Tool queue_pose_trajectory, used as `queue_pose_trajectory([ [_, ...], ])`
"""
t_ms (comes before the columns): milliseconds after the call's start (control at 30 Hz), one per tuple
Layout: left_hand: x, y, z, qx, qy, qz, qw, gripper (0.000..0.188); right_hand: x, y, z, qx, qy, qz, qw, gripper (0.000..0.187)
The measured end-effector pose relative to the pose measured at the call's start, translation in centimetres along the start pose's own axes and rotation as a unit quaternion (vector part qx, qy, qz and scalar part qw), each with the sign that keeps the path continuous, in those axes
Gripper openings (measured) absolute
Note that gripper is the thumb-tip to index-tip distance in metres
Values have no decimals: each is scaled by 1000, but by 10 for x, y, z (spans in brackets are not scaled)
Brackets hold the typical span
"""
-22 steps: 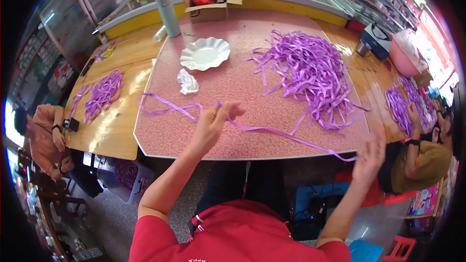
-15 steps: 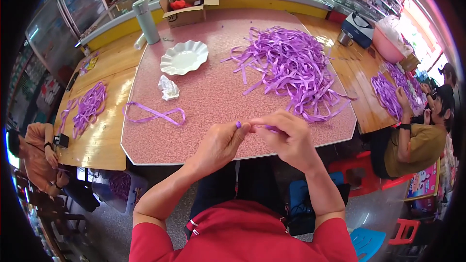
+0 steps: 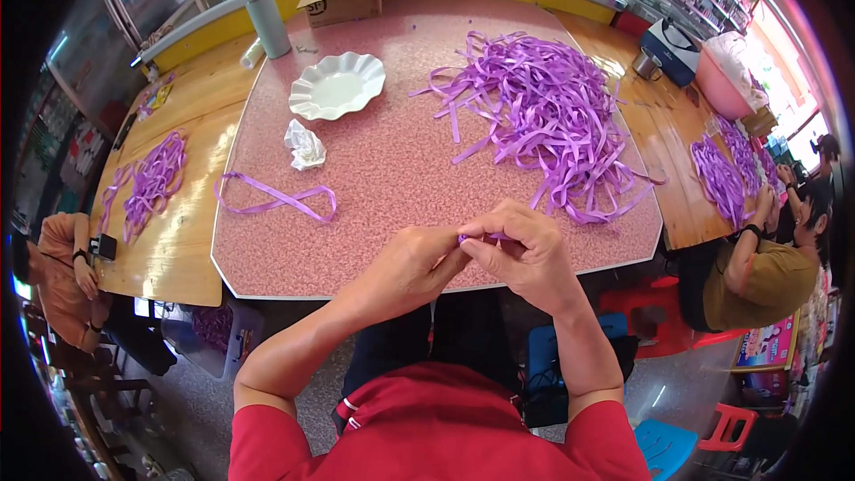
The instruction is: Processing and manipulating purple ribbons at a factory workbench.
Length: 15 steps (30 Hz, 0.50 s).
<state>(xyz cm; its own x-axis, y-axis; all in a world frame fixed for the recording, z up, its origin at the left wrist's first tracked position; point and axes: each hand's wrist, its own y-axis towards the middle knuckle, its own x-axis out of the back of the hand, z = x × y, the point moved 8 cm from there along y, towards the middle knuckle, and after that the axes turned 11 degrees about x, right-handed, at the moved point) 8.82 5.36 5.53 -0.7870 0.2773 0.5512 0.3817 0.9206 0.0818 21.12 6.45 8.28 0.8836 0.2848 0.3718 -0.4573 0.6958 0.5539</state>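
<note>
Pinching right hand (image 3: 527,260): you're gripping thin, shiny purple ribbon (image 3: 464,239) — tight.
Left hand (image 3: 405,265): you're clasping it too — hands touching.

Dark printed mark (image 3: 316,11) on the brown cardboard box (image 3: 353,6), colourful panel (image 3: 764,345) at lower right, its print too small to read

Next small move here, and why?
Probably ease the right hand slightly away from the left hand: the two meet at the purple ribbon, leaving only a small bit of it visible, so a gap would show how it sits.
</note>
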Motion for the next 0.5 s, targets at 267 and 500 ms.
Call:
queue_pose_trajectory([
  [267, -14, -6, 36, 162, -415, 31, 895, 26, 6, -3, -19, -53, 15, -33, 998, 11],
  [500, -8, -4, 40, 127, -464, -16, 876, 20, 4, -7, -30, -73, 101, -57, 991, 12],
])
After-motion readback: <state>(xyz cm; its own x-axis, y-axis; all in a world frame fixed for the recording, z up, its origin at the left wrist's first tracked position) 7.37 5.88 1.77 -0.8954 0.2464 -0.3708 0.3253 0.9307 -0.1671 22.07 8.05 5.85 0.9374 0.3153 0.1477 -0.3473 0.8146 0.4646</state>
